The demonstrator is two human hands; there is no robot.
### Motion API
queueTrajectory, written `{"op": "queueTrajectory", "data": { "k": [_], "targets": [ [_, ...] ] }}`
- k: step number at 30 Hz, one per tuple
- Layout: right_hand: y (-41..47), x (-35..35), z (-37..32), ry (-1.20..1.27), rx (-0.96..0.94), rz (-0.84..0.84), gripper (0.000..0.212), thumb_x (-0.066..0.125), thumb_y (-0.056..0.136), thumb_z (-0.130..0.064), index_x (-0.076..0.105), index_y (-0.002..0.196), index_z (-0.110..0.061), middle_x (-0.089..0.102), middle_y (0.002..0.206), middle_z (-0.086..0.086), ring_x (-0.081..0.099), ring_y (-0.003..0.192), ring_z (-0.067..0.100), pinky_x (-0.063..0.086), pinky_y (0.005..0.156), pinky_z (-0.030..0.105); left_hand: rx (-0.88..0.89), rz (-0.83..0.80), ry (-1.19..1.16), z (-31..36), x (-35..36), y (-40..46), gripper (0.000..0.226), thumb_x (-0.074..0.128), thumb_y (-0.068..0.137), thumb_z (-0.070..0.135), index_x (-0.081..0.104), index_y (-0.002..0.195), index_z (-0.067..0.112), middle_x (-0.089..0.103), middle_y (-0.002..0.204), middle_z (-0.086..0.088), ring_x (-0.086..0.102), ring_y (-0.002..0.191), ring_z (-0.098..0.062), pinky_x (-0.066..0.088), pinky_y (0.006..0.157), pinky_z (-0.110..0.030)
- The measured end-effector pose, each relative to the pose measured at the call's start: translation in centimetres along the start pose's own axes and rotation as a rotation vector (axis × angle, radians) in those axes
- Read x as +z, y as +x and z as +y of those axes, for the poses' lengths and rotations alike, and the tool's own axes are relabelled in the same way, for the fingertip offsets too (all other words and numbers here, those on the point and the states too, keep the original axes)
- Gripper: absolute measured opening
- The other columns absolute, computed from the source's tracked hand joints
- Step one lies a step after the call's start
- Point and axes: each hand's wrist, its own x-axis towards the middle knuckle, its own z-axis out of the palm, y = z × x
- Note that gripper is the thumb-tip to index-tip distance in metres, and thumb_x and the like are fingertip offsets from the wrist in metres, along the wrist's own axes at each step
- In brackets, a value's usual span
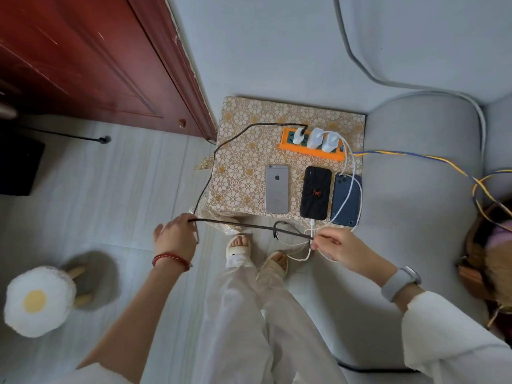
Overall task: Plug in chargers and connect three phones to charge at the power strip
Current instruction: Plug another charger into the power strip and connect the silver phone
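Observation:
An orange power strip (297, 147) lies on a flower-patterned stand (241, 167) with three white chargers (315, 137) plugged in. In front of it lie three phones, backs up: a silver phone (277, 189), a black phone (315, 193) with a white cable in its near end, and a dark blue phone (346, 200) with a white cable (352, 176) looping over it. A black braided cable (216, 153) runs from the leftmost charger off the stand. My left hand (177, 239) grips this cable and my right hand (338, 249) pinches its other end, stretching it between them.
A red-brown wooden door (97, 59) stands at the left. A grey sofa (421, 162) adjoins the stand on the right, with yellow and blue wires (410, 156) trailing over it. A fried-egg-shaped stool (38, 300) sits on the floor at lower left. My slippered feet (255, 253) are below the stand.

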Motion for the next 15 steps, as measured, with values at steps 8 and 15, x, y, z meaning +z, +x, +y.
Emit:
{"op": "queueTrajectory", "data": {
  "k": [8,15],
  "targets": [
    [1.0,3.6,-2.2,-0.107,-0.116,-0.058,0.023,0.046,0.092,-0.018,0.066,0.079,-0.015,0.068,0.078,0.012,0.056,0.065,0.019,0.04,0.063,0.026,0.721,-0.115,-0.125,5.5,1.6,-4.3,0.028,0.043,0.081,0.023,0.069,0.087,0.015,0.073,0.074,-0.003,0.067,0.065,-0.021,0.053,0.061,-0.026],
    [-0.3,-0.2,0.4,0.021,-0.026,-0.011,0.031,0.049,0.092,-0.009,0.057,0.065,-0.021,0.053,0.046,-0.013,0.041,0.043,0.0,0.032,0.056,0.022,0.076,0.084,-0.156,0.4,-0.1,-1.1,0.022,0.048,0.084,0.008,0.069,0.093,0.01,0.071,0.083,-0.017,0.064,0.074,-0.039,0.052,0.073,-0.043]
  ]
}}
